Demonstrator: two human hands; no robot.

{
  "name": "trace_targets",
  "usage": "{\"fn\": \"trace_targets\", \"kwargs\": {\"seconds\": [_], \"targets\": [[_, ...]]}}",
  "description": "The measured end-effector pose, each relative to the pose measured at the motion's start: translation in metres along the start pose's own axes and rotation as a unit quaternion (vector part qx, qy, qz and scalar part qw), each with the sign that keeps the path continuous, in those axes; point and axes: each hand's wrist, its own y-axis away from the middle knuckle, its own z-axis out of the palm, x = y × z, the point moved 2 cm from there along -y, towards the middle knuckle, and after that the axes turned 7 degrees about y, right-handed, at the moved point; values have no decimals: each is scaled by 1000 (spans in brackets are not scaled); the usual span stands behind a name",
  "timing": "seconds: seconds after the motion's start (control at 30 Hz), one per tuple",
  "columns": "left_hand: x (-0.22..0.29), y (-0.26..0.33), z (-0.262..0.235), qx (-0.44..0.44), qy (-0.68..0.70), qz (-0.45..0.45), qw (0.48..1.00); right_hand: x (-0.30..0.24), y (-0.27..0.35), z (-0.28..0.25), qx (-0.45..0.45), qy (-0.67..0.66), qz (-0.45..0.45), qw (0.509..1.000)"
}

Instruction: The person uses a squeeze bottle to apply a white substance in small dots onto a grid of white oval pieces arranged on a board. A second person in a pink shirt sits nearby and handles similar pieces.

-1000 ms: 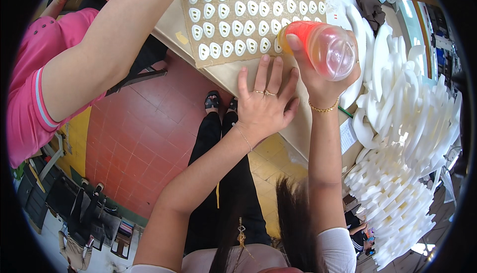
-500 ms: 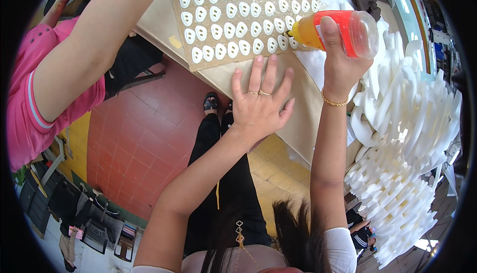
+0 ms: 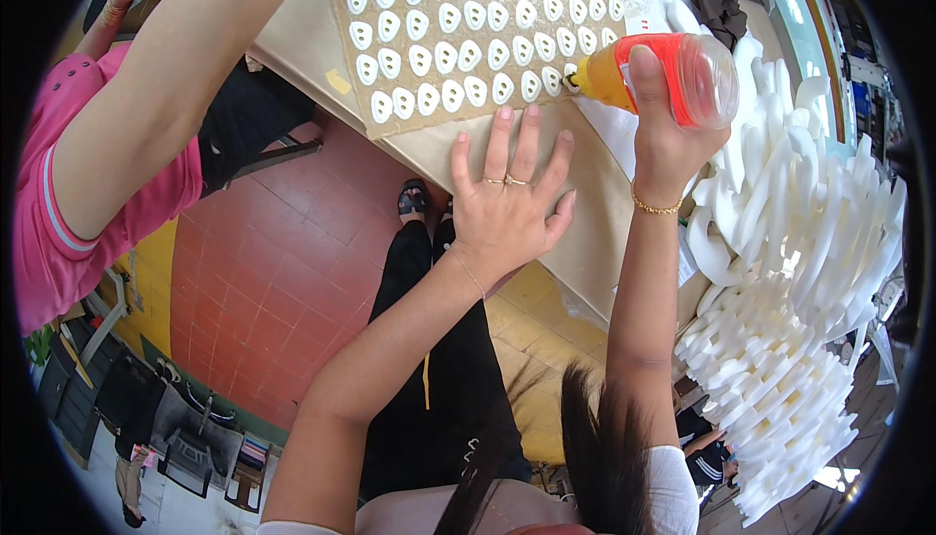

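The right hand [image 3: 673,135] is clenched around an orange squeeze bottle [image 3: 663,72] with a red band and a clear base. The bottle lies nearly level above the counter [image 3: 585,233], its yellow nozzle [image 3: 577,77] pointing left and meeting the right edge of a brown cardboard sheet [image 3: 487,111]. The thumb presses the bottle's upper side; a thin gold bracelet sits on the wrist.

The left hand [image 3: 505,206] holds nothing: its fingers [image 3: 497,145] are released, spread flat on the counter just below the sheet's lower edge, fingertips touching or nearly touching it. Two rings show on the middle fingers.

The cardboard sheet lies tilted on the counter and carries close rows of small white heart-shaped pieces [image 3: 444,48], each with a dark hole at its middle.

To the right, stacks of white foam cut-outs [image 3: 809,272] fill the counter's edge and run down toward the lower right. A dark cloth [image 3: 717,4] lies at the counter's far right, near the top.

Another person's bare arm [image 3: 185,77], in a pink sleeve [image 3: 68,223], reaches across from the left over the sheet's upper left corner, hiding part of it. Below the counter are a red tiled floor [image 3: 273,272] and the person's black trousers [image 3: 439,379].
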Motion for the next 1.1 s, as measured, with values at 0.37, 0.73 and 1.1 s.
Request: {"fn": "trace_targets", "kwargs": {"seconds": [0.37,0.73,1.1], "targets": [[1,0,2,10,14,-1,1000,-10,19,-7,-18,61,-39,997],[-1,0,2,19,16,-2,1000,-13,17,13,-22,96,-163,982],[0,0,3,16,18,-3,1000,-14,7,13,-18,73,-169,983]]}}
